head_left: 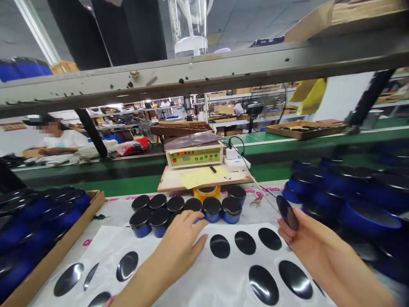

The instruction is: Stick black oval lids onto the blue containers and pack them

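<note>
My right hand (309, 238) pinches a thin black disc (287, 212) on edge between thumb and fingers, raised above the right side of the table. My left hand (183, 238) hovers over the front of a cluster of round blue containers with black tops (212, 206). Its thumb stands apart from the fingers, and the fingertips are by the nearest containers; whether they touch one I cannot tell. Several more black discs (245, 243) lie flat on the white sheet (191, 281) below both hands.
Blue containers fill a cardboard tray (86, 217) on the left and pile up (332, 187) on the right. Behind stand a control box (194, 155), a yellow tape roll (207, 193) and a cable (255, 181). A shelf (191, 70) crosses overhead. A person (60, 136) sits far left.
</note>
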`<state>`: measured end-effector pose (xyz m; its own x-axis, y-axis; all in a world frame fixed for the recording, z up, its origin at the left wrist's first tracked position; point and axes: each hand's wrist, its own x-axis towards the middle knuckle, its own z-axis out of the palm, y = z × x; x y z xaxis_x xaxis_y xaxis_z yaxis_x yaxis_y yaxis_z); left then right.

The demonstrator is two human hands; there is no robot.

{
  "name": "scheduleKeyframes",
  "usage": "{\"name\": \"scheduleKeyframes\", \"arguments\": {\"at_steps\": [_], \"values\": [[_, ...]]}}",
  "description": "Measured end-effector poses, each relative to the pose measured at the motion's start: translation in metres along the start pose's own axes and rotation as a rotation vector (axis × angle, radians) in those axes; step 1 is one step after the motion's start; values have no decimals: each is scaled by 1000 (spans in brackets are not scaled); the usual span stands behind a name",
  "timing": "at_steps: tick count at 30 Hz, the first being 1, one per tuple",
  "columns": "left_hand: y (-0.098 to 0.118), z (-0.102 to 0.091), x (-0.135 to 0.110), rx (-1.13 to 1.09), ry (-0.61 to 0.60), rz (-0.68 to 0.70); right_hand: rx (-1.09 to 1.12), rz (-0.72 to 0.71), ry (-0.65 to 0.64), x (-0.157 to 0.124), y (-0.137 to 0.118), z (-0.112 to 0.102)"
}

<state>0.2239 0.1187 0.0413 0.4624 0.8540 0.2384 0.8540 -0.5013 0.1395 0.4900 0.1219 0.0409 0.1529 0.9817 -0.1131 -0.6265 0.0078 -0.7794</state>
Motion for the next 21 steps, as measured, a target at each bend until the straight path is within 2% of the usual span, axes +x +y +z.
{"name": "scheduleKeyframes", "arguments": {"at_steps": [4,7,9,12,15,18,21], "values": [[23,13,63,48,-22,58,122,80,81,2,0,-9],[31,22,110,52,-6,2,194,93,140,7,-2,-18],[35,27,130,56,-13,-53,249,125,187,11,-4,-20],[36,31,137,58,-41,-103,309,161,188,15,-5,-21],[34,28,125,54,-92,-109,344,147,128,20,-6,-24],[30,21,118,45,-146,-95,344,176,151,28,-9,-25],[29,17,130,47,-140,-105,312,152,125,36,-14,-17]]}}
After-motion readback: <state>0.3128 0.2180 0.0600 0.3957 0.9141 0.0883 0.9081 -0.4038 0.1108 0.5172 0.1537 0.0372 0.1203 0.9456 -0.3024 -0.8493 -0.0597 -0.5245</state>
